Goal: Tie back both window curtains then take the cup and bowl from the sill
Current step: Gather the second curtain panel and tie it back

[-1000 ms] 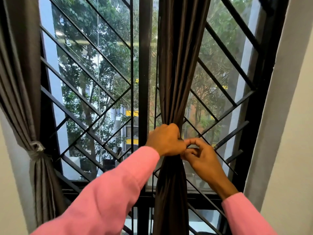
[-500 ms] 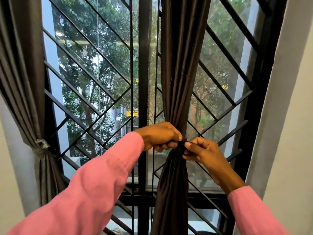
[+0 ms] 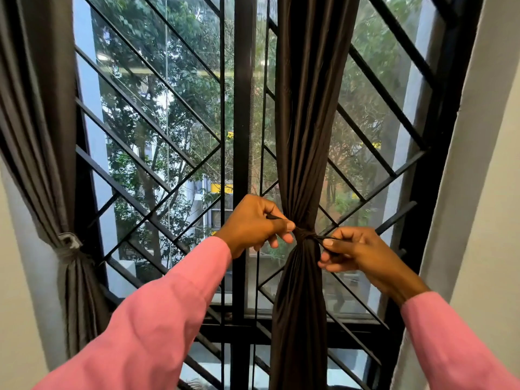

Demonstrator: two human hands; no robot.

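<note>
A dark brown curtain [image 3: 309,108] hangs at the middle right of the window, bunched tight at a dark tie band [image 3: 305,235]. My left hand [image 3: 253,223] pinches one end of the band on the curtain's left. On the right side my right hand [image 3: 354,254] pinches the other end, and the two ends are drawn apart. The left grey curtain [image 3: 36,108] is gathered against the wall by a pale tie [image 3: 69,243]. No cup, bowl or sill top shows in this view.
Black diagonal window bars [image 3: 157,130] and a central black post [image 3: 243,108] stand behind the curtains. A white wall [image 3: 484,192] closes in on the right and another wall [image 3: 19,277] on the left. Trees and buildings lie beyond the glass.
My hands were pressed together at the curtain's waist; they have now drawn apart sideways, each pulling an end of the tie band, and the curtain is cinched narrower.
</note>
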